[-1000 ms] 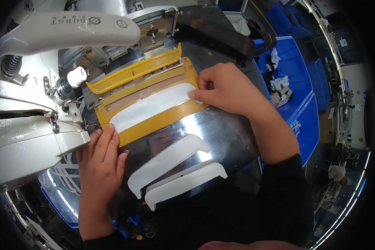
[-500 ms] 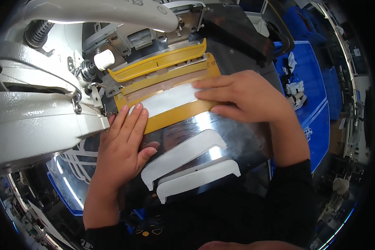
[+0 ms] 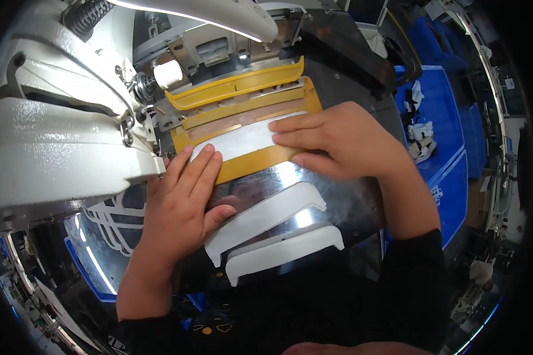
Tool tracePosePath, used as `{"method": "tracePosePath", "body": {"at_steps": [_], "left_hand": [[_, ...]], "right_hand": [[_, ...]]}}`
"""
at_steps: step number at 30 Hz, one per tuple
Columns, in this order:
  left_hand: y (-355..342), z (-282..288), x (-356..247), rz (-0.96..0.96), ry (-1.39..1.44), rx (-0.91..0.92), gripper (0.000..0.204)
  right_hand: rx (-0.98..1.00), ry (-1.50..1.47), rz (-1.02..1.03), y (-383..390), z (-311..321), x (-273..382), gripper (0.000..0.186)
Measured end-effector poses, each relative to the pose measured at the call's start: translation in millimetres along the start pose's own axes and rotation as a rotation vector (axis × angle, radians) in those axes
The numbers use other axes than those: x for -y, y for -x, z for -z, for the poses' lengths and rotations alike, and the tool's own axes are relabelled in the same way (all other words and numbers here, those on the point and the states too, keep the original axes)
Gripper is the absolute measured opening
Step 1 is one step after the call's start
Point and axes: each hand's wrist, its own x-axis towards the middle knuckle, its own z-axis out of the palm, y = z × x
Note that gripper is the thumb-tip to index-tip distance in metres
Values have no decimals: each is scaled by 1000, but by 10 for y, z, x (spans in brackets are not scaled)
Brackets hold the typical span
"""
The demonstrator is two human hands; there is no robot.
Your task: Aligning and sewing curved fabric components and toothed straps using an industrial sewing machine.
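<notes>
A white strip of material (image 3: 244,135) lies in a yellow template plate (image 3: 253,160) on the metal table. My left hand (image 3: 183,204) rests with outstretched fingertips on the strip's left end, thumb apart. Fingers of my right hand (image 3: 343,142) lie flat on the strip's right half, the thumb on the plate's near edge. Behind the strip are a yellow bar and a raised yellow flap (image 3: 236,84). Two loose white pieces with bent ends, one (image 3: 262,214) above the other (image 3: 284,249), lie nearer me on the table.
A white sewing machine (image 3: 59,148) stands at the left, its arm reaching over the back. Metal fittings (image 3: 213,50) sit behind the template. Blue bins (image 3: 441,112) with fabric pieces are at the right. Thin white frame-like pieces (image 3: 115,220) lie at lower left.
My right hand has let go of its pinch at the strip's right end and now lies flatter, a little further left on it. The whole scene has shifted in view.
</notes>
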Motion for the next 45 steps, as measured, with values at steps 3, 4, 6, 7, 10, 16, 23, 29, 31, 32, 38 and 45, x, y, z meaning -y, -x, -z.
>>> {"method": "tracePosePath", "body": {"at_steps": [3,4,6,7,10,16,23,29,31,32,38,45], "left_hand": [[78,17,-9,98,53,-31,71],[133,15,16,102,3,-44,69],[206,14,17,95,-41,-70,67],[229,17,-1,100,-46,-84,64],[291,-6,-8,93,-62,-125,62],[235,2,-22,33,41,-255,54],[280,-2,-46,11,66,-272,50],[276,-9,-45,15,75,-278,48],[296,-21,-70,33,52,-278,47],[298,-15,-81,48,60,-274,45],[313,-11,-75,82,-12,-312,37],[308,-9,-78,93,28,-302,40]], "right_hand": [[-2,109,-19,128,124,-100,28],[38,106,-72,159,203,-96,27],[77,118,-134,205,275,-98,26],[68,101,-93,222,256,-114,25],[-93,-36,-82,146,274,-190,23],[-578,44,-556,-110,458,-851,36],[-330,267,-606,-288,513,-1044,37],[-416,178,-527,-153,562,-749,23],[-350,46,-538,-96,678,-336,19],[-301,3,-561,-82,712,-134,17],[50,-426,-301,-503,333,339,15],[141,-296,-328,-945,-177,303,22]]}}
